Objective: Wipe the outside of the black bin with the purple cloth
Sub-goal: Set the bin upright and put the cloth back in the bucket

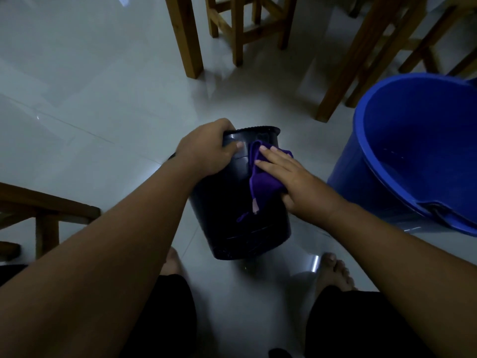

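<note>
The black bin (227, 218) lies tipped on the pale tiled floor between my bare feet, its rim pointing away from me and its base toward me. My left hand (209, 148) grips the bin near the rim on its upper left side. The purple cloth (260, 182) is spread on the bin's upturned side wall, a corner with a small tag hanging down. My right hand (296, 179) lies flat on the cloth, fingers stretched, pressing it against the bin.
A large blue bucket (361, 177) holding some water stands close on the right. Wooden stool and table legs (185, 40) stand beyond the bin, with more at the upper right (343, 73). A wooden chair frame (44, 210) is at the left.
</note>
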The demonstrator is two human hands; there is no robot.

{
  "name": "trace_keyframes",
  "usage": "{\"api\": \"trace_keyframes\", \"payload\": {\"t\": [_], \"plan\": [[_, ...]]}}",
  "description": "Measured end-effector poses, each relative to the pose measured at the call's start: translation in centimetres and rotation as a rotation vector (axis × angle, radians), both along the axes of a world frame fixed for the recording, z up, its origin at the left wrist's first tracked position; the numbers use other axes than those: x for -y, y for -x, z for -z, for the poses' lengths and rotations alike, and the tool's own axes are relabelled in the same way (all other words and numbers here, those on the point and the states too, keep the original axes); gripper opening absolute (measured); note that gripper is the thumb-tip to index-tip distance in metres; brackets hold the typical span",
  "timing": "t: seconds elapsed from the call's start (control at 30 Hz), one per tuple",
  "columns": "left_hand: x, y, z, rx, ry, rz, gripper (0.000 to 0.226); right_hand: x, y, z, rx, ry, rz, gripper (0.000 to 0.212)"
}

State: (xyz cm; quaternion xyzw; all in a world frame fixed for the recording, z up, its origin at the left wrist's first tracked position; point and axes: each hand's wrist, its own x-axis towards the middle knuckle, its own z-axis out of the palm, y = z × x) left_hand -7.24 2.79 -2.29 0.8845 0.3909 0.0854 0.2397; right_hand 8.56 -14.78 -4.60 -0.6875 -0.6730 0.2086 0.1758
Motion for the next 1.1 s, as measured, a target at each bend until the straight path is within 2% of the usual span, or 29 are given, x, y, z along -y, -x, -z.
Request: {"api": "trace_keyframes", "payload": {"t": [0.27, 0.5, 0.63, 0.77, 1.0, 1.1], "plan": [[2.8, -0.7, -2.8, -0.008, -0.14, 0.074, 0.018, 1.6, -2.8, -7.2, -0.035, -0.091, 0.182, 0.074], [6.7, -1.4, -0.6, -0.066, -0.421, 0.128, 0.015, 4.3, -4.8, -12.2, 0.119, -0.155, 0.444, 0.068], [8.5, -1.6, 1.0, -0.11, -0.505, 0.112, 0.013, 5.6, -6.7, -9.8, 0.226, -0.018, 0.63, 0.065], [10.2, -1.8, 2.4, -0.174, -0.493, 0.099, 0.018, 6.9, -7.3, -6.1, 0.208, 0.2, 0.705, 0.07], [13.5, -3.0, 3.2, -0.311, -0.433, 0.1, 0.022, 6.4, -6.3, -4.9, 0.229, 0.193, 0.734, 0.08], [14.5, -3.2, 3.6, -0.336, -0.395, 0.141, 0.036, 6.5, -5.8, -4.7, 0.304, 0.185, 0.727, 0.083]]}}
